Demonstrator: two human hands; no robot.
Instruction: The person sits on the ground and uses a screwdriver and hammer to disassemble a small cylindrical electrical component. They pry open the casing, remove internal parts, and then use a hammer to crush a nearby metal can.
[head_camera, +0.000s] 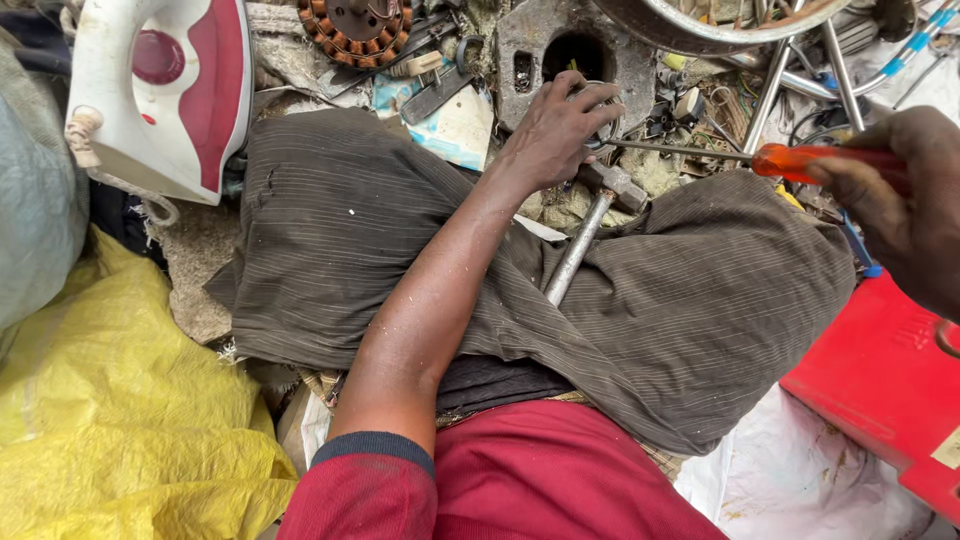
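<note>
Cluttered ground full of scrap metal and wires lies in front of the seated person, whose crossed legs in striped grey-brown trousers (690, 300) fill the middle of the view.

The left hand (555, 130) reaches forward and its fingers (590, 108) curl tightly around a small round metal part (600, 100), probably to keep it from turning. This part sits just before the dark hole of a grey cast metal housing (535, 50). The right hand (900, 200) closes around the orange plastic handle of a screwdriver (800, 160); the thin shaft points straight at the round part, so the tip meets it from the side.

A steel hammer with a metal tube handle (590, 225) rests between the knees, near both hands. A white and dark red electric iron (160, 90) stands at the upper left, above a crumpled yellow plastic sack (100, 400). A flat red plastic lid (880, 380) lies on the right, with a pale label corner at its edge.
</note>
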